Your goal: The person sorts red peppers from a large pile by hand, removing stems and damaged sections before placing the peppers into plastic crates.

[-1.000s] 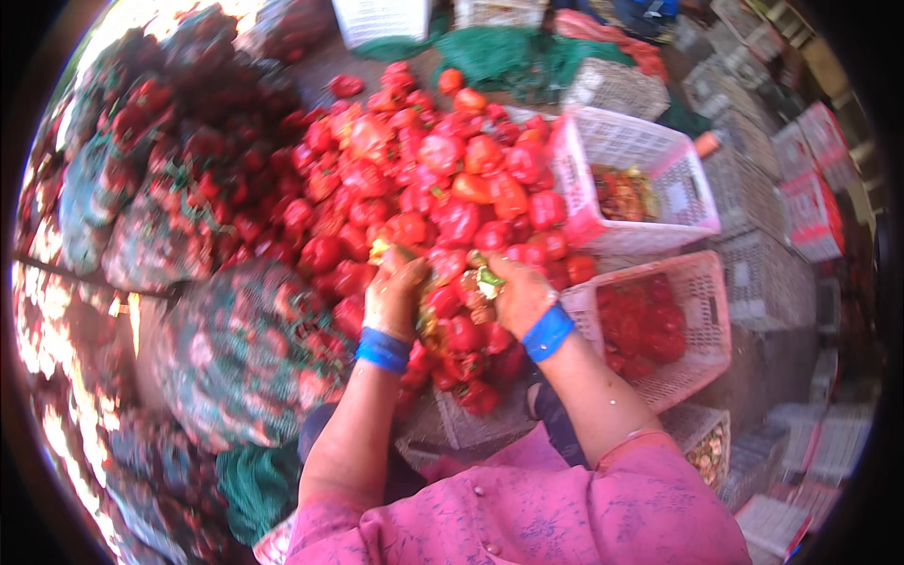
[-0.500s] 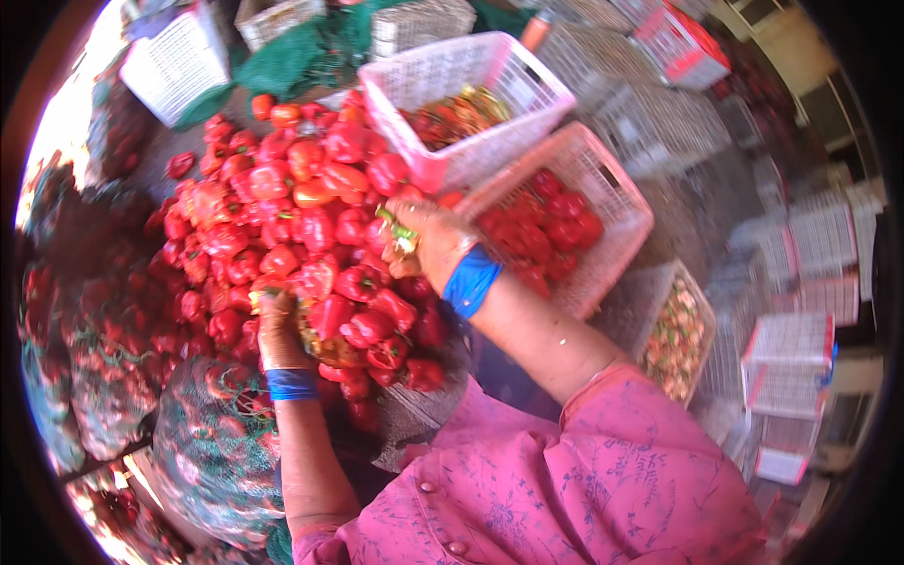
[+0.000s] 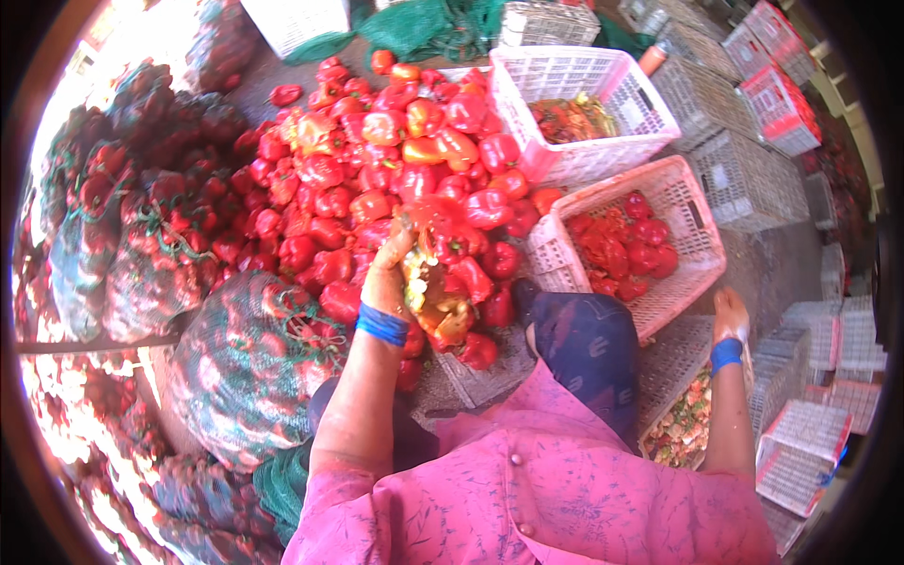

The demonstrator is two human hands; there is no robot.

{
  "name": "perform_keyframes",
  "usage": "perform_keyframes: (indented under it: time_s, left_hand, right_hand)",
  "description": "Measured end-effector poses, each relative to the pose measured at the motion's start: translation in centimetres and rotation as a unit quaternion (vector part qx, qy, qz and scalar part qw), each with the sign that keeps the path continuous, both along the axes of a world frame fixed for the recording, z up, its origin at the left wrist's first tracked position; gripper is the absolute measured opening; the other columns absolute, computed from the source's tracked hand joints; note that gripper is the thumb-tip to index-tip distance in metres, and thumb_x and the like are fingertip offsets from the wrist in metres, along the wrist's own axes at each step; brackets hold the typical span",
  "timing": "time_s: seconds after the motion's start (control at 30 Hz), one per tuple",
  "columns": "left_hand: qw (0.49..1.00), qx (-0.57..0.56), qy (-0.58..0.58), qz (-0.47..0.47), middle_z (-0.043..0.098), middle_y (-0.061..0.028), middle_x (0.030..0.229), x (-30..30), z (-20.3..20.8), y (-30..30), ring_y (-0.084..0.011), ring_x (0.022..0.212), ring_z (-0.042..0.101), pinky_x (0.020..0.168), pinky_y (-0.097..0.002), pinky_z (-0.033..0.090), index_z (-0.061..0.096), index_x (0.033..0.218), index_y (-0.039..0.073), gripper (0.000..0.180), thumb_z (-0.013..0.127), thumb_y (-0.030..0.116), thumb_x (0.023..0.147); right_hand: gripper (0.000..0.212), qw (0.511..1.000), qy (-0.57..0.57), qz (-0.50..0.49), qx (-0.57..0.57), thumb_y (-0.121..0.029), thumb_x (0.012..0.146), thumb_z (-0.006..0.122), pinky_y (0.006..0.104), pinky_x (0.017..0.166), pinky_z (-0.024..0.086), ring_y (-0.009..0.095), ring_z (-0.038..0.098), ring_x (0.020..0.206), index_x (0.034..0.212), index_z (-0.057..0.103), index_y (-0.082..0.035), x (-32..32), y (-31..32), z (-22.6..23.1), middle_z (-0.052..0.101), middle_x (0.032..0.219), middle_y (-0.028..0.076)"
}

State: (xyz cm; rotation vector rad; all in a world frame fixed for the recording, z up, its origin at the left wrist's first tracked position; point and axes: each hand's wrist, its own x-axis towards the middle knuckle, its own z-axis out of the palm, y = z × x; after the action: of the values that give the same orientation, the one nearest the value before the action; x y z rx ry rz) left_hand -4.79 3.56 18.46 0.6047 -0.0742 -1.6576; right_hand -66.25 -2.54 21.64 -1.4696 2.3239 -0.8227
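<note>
Red, glossy skins all over the pepper heap (image 3: pixel 386 127), loose on the floor (image 3: pixel 758 259) and reaching almost to the feet; looks spread so as to lie within easy reach; at its left edge, green net sacks (image 3: pixel 250 377) stuffed with more peppers, dim and overlapping farther back, too murky to count; against the heap's right edge, a white crate (image 3: pixel 603 160) with orange and yellow scraps (image 3: pixel 570 118) toward its near left corner; next to it, a pink crate (image 3: pixel 680 193) of red pieces (image 3: pixel 612 250), perhaps apart to avoid mixing; beyond the dark trouser leg (image 3: pixel 589 348), a greyish crate (image 3: pixel 676 350) of pale and green bits (image 3: pixel 683 424), near edge hidden by the pink shirt (image 3: pixel 527 480); over that crate's far corner, the right hand (image 3: pixel 730 315), possibly stretched so wide because of the crate's place beside the knee; fingers pointing away, cannot tell whether spread, narrow or holding anything; at the heap's near edge, the left hand (image 3: pixel 386 259), fingers bent close beside an opened pepper (image 3: pixel 447 320); cannot tell whether gripping it, with fingertips lost in blurred red; smallest, pale seeds (image 3: pixel 417 278) along its torn side.
</note>
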Motion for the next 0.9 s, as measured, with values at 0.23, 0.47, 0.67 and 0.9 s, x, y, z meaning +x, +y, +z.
perform_keyframes:
  time_s: [0.23,0.47,0.67,0.9]
  left_hand:
    - [0.957,-0.022,-0.286,0.047,0.068,-0.0005,0.086,-1.0,2.7,-0.4,-0.0142,0.073,0.062,0.069,-0.0295,0.051,0.067,0.105,0.006,0.03,0.079,0.023,0.083]
    - [0.912,-0.093,-0.383,-0.112,0.072,-0.0036,0.087,0.7,5.2,0.2,-0.0117,0.075,0.065,0.069,-0.028,0.053,0.072,0.101,0.001,0.022,0.078,0.008,0.082]
    - [0.945,-0.076,-0.256,-0.187,0.074,-0.0104,0.085,2.4,5.1,0.9,-0.0197,0.073,0.07,0.069,-0.0292,0.056,0.07,0.101,-0.004,0.038,0.082,0.018,0.073]
    - [0.922,-0.033,-0.338,-0.186,0.075,-0.0087,0.093,1.9,4.6,0.2,-0.0164,0.082,0.071,0.076,-0.0294,0.057,0.072,0.105,-0.003,0.03,0.081,0.008,0.079]
  right_hand:
    - [0.038,0.823,-0.445,0.348,0.056,-0.017,0.094,0.069,0.0292,0.088,0.053,0.016,0.066,0.102,0.128,0.065,-0.001,30.6,-5.6,3.4,0.07,0.119,0.01]
    - [0.056,0.623,-0.672,0.276,0.29,-0.047,0.095,0.066,0.0432,0.094,0.05,0.023,0.064,0.113,0.137,0.058,-0.011,44.4,-7.4,0.5,0.067,0.124,0.006]
    - [0.061,0.341,-0.815,0.354,0.308,-0.044,0.098,0.062,0.0443,0.112,0.042,0.026,0.057,0.125,0.144,0.048,-0.006,46.1,-7.9,-1.1,0.06,0.133,0.009]
    - [0.036,0.473,-0.783,0.357,0.19,-0.027,0.1,0.062,0.0391,0.097,0.055,0.021,0.067,0.111,0.129,0.062,-0.006,45.0,-7.8,0.8,0.07,0.118,0.008]
